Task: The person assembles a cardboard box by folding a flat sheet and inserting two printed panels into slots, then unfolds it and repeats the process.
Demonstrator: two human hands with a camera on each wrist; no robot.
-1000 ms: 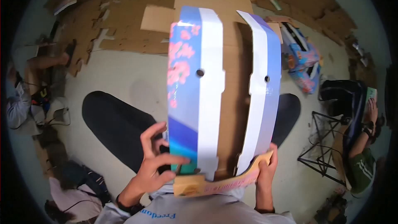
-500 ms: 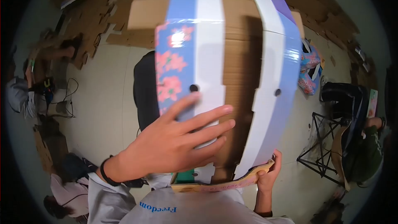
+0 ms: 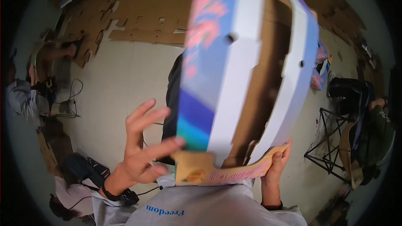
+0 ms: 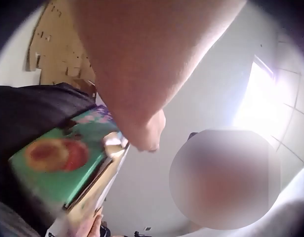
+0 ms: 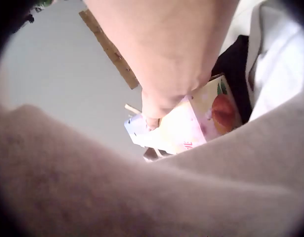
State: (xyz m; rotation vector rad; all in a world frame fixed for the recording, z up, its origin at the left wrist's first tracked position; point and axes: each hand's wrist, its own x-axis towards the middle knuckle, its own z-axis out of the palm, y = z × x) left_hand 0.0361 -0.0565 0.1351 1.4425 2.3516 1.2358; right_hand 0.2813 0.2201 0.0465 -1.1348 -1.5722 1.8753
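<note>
A printed cardboard box [image 3: 199, 83], blue with pink flowers, stands tilted over the lap in the head view, its far end cut off by the frame. Between its two white-edged flaps the brown inside shows. My right hand [image 3: 276, 165] grips the near right corner, thumb on the yellow end panel [image 3: 234, 173]. At the near left corner, my left hand [image 3: 142, 150] has its fingers spread, one fingertip overlapping the box's edge. The left wrist view shows the green side [image 4: 58, 153] with fruit printed on it, near the left hand [image 4: 147, 131].
Flattened cardboard sheets [image 3: 138, 21] cover the floor ahead. More printed boxes [image 3: 320, 73] lie at the back right. A black folding frame [image 3: 328, 142] stands to the right, beside a seated person [image 3: 372, 129]. Another person [image 3: 23, 96] sits at the left with cables [image 3: 74, 100] nearby.
Half a second ago my left hand lay across the left flap; now it is back at the near left corner. The box has swung to the right, with the right hand still gripping it.
</note>
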